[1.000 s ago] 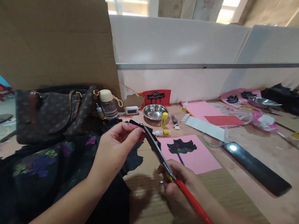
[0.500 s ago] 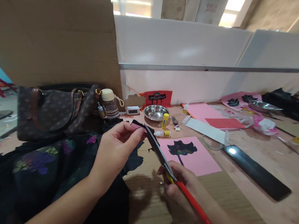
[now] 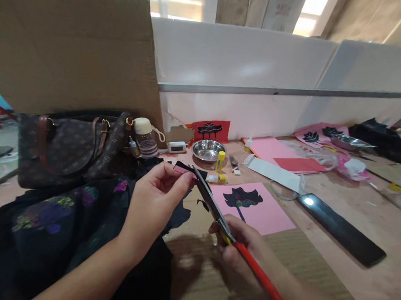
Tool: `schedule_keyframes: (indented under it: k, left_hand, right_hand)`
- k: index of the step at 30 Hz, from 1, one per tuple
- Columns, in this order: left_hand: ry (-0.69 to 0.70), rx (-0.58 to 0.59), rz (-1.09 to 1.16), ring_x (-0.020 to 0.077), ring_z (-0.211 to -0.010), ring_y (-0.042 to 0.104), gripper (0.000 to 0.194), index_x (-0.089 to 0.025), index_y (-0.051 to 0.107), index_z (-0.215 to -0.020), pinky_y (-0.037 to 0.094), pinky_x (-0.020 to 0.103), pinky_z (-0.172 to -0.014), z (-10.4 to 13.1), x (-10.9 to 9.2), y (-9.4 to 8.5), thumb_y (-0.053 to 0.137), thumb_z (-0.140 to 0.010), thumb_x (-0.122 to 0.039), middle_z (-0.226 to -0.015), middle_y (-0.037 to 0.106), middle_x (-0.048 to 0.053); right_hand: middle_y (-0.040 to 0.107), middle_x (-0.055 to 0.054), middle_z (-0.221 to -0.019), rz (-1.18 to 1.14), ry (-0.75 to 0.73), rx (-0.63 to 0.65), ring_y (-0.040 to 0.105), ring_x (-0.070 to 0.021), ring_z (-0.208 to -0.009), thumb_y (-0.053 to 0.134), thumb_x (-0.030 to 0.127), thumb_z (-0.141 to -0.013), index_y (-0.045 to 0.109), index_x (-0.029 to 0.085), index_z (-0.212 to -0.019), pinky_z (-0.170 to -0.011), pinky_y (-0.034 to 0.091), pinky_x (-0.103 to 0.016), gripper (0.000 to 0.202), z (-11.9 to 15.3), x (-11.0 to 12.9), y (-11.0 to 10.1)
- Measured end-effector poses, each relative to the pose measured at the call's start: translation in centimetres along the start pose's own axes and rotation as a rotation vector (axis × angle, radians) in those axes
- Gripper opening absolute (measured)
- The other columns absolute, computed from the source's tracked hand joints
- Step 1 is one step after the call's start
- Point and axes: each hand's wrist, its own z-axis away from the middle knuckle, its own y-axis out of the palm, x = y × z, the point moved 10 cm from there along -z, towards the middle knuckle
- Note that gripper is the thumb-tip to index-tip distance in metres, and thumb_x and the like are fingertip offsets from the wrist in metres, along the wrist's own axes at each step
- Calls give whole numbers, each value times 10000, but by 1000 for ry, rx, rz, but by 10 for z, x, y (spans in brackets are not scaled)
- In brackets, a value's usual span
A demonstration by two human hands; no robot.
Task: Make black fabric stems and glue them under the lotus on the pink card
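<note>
Between thumb and fingers, my left hand (image 3: pixel 162 188) pinches a small black and pink piece (image 3: pixel 184 169). My right hand (image 3: pixel 237 242) is wrapped round red-handled scissors (image 3: pixel 255 265), whose blades point up and left and meet the piece's right end. Behind the right hand, a pink sheet (image 3: pixel 274 217) carries a black leaf-like shape (image 3: pixel 243 197). A thin black scrap (image 3: pixel 202 205) shows just left of the blades. Cardboard (image 3: pixel 293 257) lies under the hands.
Dark fabric (image 3: pixel 90 227) and a patterned handbag (image 3: pixel 69 148) fill the left. Behind stand a jar (image 3: pixel 146 139), a metal bowl (image 3: pixel 208 150) and a glue stick (image 3: pixel 220 161). A black phone (image 3: pixel 342 230) lies at right, with pink paper (image 3: pixel 268 151) beyond.
The thin black scrap beside the blades shows larger and lower than before. Both hands keep nearly the same pose, and the whole view has shifted slightly.
</note>
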Motion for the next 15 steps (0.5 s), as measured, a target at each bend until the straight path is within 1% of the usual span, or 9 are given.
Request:
schedule_keyframes:
  k: [4,10,12,15]
  left_hand:
    - [9,5,6,108,-659,700,119,-223,698,-720,540,149,-606,0,-2,1,771,-801,-272,-704,761,-40]
    - [18,-5,3,110,-663,709,119,-223,703,-736,545,148,-605,0,-2,-4,773,-805,-290,-706,767,-36]
    - [38,-22,0,114,-676,711,116,-225,711,-748,554,157,-626,-1,-4,-7,778,-803,-303,-725,771,-32]
    - [90,-85,-12,116,-699,708,106,-230,715,-737,552,160,-635,-3,-11,-16,797,-772,-287,-752,767,-36]
  right_hand:
    - [500,-10,-877,-1,-6,-18,414,-132,-697,623,780,-846,561,208,-1087,-620,380,-268,624,-1,-2,-2]
    - [484,9,-850,-108,13,5,404,-107,-643,671,694,-876,563,214,-1122,-557,338,-242,550,1,-16,0]
    - [476,18,-826,-108,23,10,389,-102,-630,677,674,-886,569,218,-1123,-550,327,-237,525,1,-20,0]
    - [467,21,-821,-99,13,10,376,-98,-613,668,656,-902,572,226,-1147,-531,316,-230,504,0,-21,0]
